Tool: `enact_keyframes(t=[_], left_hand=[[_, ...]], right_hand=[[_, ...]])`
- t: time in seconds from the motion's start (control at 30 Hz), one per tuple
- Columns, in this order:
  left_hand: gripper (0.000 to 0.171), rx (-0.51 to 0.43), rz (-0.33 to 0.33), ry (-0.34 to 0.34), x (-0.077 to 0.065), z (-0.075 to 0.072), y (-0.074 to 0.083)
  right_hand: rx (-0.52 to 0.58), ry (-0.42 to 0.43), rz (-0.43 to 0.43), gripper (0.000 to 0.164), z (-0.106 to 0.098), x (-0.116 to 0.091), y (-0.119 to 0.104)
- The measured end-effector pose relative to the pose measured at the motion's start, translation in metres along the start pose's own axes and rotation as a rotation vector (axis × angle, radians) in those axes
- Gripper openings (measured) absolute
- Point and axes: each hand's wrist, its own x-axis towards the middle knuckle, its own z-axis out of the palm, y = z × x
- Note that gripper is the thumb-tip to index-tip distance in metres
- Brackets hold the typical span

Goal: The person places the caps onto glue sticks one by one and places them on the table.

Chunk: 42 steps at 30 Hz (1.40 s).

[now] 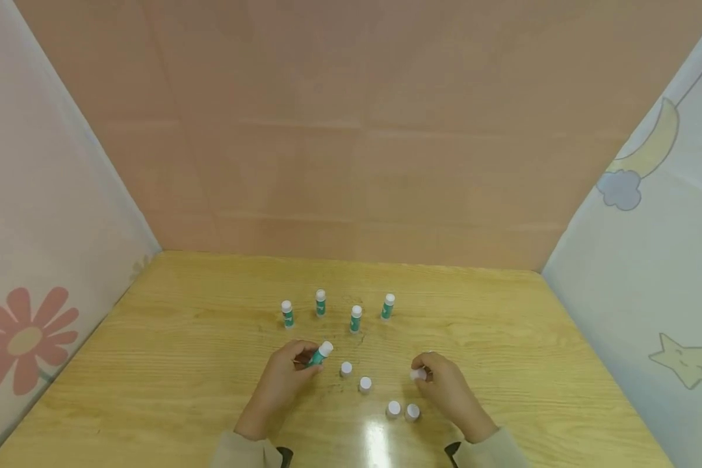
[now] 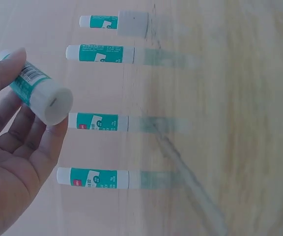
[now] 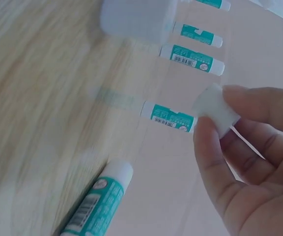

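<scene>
My left hand [image 1: 283, 374] holds a teal-and-white glue stick [image 1: 320, 354] at a tilt, between thumb and fingers. One flat white end of this glue stick [image 2: 38, 93] faces the left wrist camera. Off to the right, my right hand [image 1: 447, 387] pinches a small white cap [image 3: 216, 110] between thumb and fingertips. Between the hands and nearer the body, several white caps [image 1: 365, 385] sit on the wooden table [image 1: 181, 364]. Another glue stick [image 3: 97, 204] shows slanted beside the right hand in the right wrist view; the hand mostly hides it in the head view.
Beyond the hands, several glue sticks [image 1: 356, 319] stand upright, white ends up. A plain tan wall [image 1: 351, 162] closes off the table's far edge. Patterned panels with a flower [image 1: 25, 340] and a moon [image 1: 655, 140] rise at the sides.
</scene>
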Motion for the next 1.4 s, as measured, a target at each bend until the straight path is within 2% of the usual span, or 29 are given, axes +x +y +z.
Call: enact_keyframes(t=[0.2, 0.33, 0.67, 0.8, 0.93, 1.4], left_hand=[[0.023, -0.016, -0.048, -0.056, -0.006, 0.005, -0.002], [0.021, -0.014, -0.027, -0.064, -0.005, 0.008, -0.001], [0.020, 0.009, 0.027, -0.024, 0.000, 0.007, 0.012], [0.021, 0.012, 0.046, -0.018, 0.000, 0.008, 0.014], [0.022, 0.016, 0.064, -0.017, -0.001, 0.011, 0.014], [0.023, 0.024, 0.068, 0.002, -0.003, 0.017, 0.016]], right_hand=[[0.014, 0.019, -0.095, 0.021, 0.008, -0.004, -0.002], [0.012, 0.064, -0.147, 0.022, 0.010, -0.003, -0.005], [-0.021, 0.168, -0.285, 0.028, 0.005, 0.005, -0.011], [-0.007, 0.176, -0.283, 0.028, 0.005, 0.006, -0.013], [0.028, 0.167, -0.236, 0.026, 0.005, 0.006, -0.016], [0.052, 0.144, -0.167, 0.020, 0.000, 0.005, -0.024]])
